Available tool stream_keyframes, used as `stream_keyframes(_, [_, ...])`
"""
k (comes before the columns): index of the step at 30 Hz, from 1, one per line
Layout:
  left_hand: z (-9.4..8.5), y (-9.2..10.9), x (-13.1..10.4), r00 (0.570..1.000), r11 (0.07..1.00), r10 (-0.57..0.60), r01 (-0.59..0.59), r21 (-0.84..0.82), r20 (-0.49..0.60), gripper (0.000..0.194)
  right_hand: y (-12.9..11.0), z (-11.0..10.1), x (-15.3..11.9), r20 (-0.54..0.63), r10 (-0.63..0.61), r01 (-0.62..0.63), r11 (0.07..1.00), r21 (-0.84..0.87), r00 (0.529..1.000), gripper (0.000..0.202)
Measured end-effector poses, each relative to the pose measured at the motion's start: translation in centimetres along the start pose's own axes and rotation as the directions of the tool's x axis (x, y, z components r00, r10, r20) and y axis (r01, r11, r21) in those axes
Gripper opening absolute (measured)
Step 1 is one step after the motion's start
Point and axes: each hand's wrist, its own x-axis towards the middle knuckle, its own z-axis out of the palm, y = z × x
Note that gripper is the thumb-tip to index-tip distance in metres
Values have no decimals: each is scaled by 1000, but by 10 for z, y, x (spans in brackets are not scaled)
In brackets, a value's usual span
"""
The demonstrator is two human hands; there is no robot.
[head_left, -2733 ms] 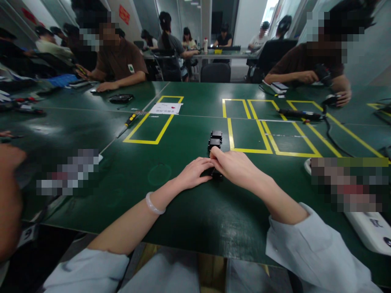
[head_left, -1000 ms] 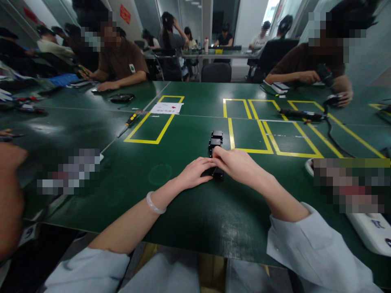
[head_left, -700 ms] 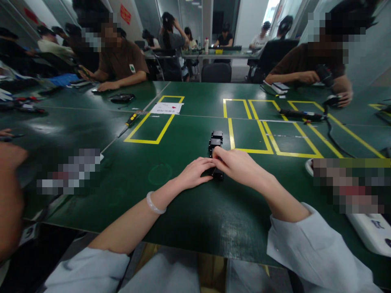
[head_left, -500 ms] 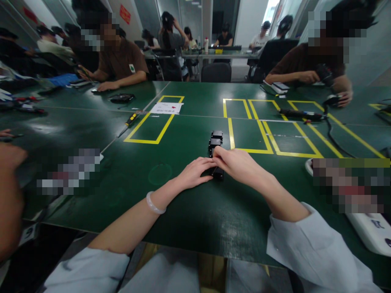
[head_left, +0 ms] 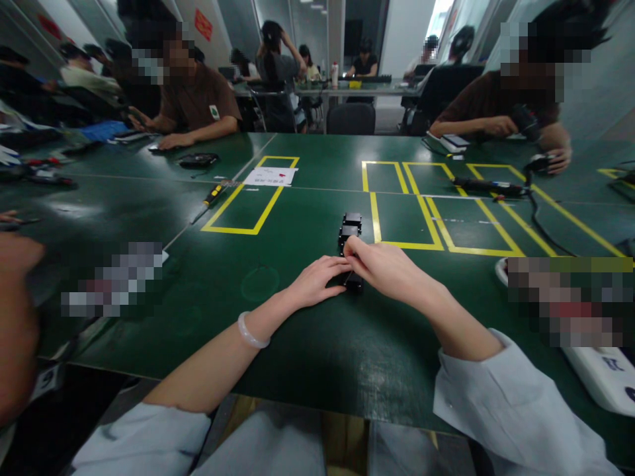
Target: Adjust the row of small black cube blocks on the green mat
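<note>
Several small black blocks [head_left: 350,231] stand in a line, pointing away from me, on the green table [head_left: 302,357]. My left hand [head_left: 317,281] reaches in from the left, its fingertips on the nearer part of the black row and its thumb apart from the fingers. From the right, my right hand [head_left: 387,268] is pinched over the middle of the row. A thin object, too small to name, shows below its fingertips near the nearest block. The fingers of both hands hide part of the row.
Yellow tape outlines [head_left: 411,246] mark the table ahead, with a paper sheet [head_left: 272,176] on the left one. A screwdriver [head_left: 213,194] lies left, a black cylindrical tool [head_left: 489,186] right. A white case [head_left: 600,377] is at the right edge. People sit across the table.
</note>
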Motion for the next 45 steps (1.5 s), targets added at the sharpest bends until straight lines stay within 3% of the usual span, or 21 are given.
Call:
stream_keyframes(10, [1,-1,0,1000,1000,6,-6,5,-6,35,-2,0,0,7,8,-8,998,-55,1000,25])
stream_keyframes(16, [1,-1,0,1000,1000,4,-4,7,-16,36,-3,-2,-3,-3,-25,25,1000,7,1000,17])
stream_keyframes(28, [0,0,0,1000,1000,-4,4,3,-3,37,0,0,-2,2,-21,21,1000,9,1000,21])
stream_keyframes(35, [-1,1,0,1000,1000,-22,22,7,10,38,-2,1,-1,-3,14,-15,998,-69,1000,28])
stream_keyframes(45, [0,1,0,1000,1000,-5,5,-1,-5,36,-4,-2,-2,-9,0,0,1000,-20,1000,17])
